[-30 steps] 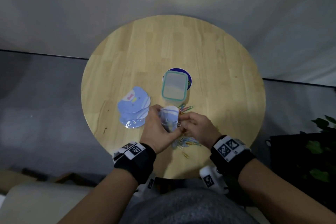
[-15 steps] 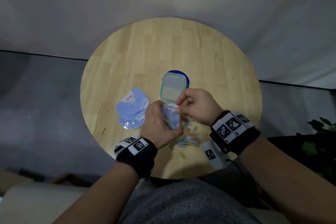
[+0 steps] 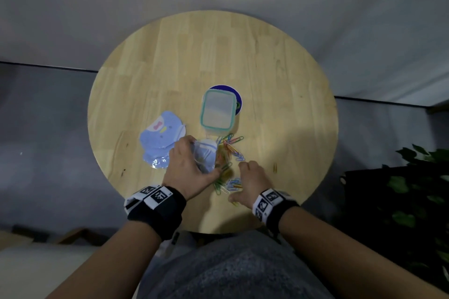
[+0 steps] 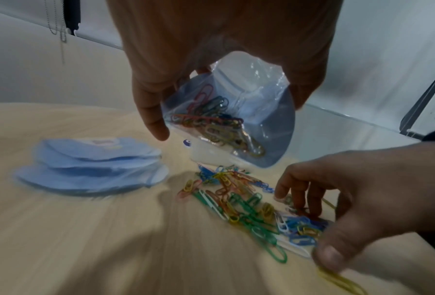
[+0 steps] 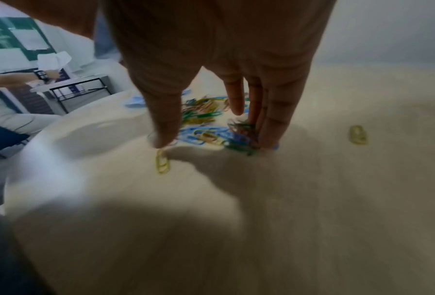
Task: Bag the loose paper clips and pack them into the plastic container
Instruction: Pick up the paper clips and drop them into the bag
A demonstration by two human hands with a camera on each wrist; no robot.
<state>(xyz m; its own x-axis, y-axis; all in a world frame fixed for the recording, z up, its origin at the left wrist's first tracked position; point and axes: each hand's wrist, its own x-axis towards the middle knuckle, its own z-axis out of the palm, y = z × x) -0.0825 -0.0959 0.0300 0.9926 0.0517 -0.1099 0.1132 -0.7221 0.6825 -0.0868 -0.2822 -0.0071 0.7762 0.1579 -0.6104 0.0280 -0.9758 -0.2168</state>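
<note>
Paper clips (image 3: pixel 226 153) under right hand (image 3: pixel 251 181), fingers (image 5: pixel 272 119) spread; left hand (image 3: pixel 187 167) pinching bag (image 3: pixel 206 155).

No readable text, brand or number shows anywhere; the wristbands (image 3: pixel 158 198) carry only black-and-white square code markers.

On the round wooden table (image 3: pixel 279 75), a lidded rectangular plastic container (image 3: pixel 218 112) sits near the middle. A stack of flat blue pouches (image 3: pixel 160 139) lies to its left. Loose coloured paper clips (image 3: pixel 228 170) lie in front of the container, between the left hand (image 3: pixel 188 172), holding a clear plastic bag (image 4: pixel 239 111) with clips inside, and the right hand (image 3: pixel 250 182), whose fingertips seem to touch the pile.
</note>
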